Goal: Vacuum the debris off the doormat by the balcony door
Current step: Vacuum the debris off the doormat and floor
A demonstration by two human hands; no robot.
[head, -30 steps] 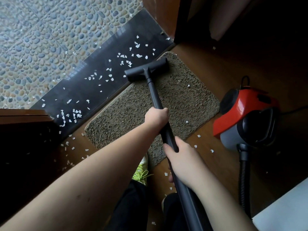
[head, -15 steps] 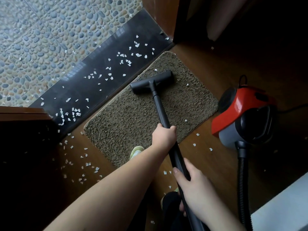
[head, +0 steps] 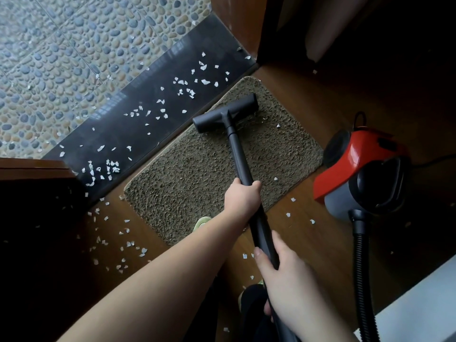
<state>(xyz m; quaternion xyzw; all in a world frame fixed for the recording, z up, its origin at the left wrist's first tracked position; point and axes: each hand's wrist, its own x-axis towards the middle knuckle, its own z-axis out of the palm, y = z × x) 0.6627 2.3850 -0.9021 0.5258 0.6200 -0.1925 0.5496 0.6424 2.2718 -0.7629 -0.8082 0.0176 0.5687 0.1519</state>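
Observation:
A brown-green shaggy doormat (head: 197, 183) lies on the wood floor beside the dark door sill. The black vacuum floor head (head: 225, 113) rests on the mat's far end. Its black wand (head: 239, 154) runs back toward me. My left hand (head: 243, 197) grips the wand midway along. My right hand (head: 283, 270) grips the wand lower, close to my body. A few white scraps (head: 278, 125) lie on the mat to the right of the head.
The red and grey vacuum body (head: 362, 169) stands on the floor right of the mat, its black hose (head: 361, 267) trailing down. White scraps cover the dark sill (head: 138, 134) and the floor left of the mat (head: 116, 245). Pebble tiles lie beyond.
The floor head slid back from the mat's far edge, then eased forward a little. Both hands moved with the wand and kept their grip.

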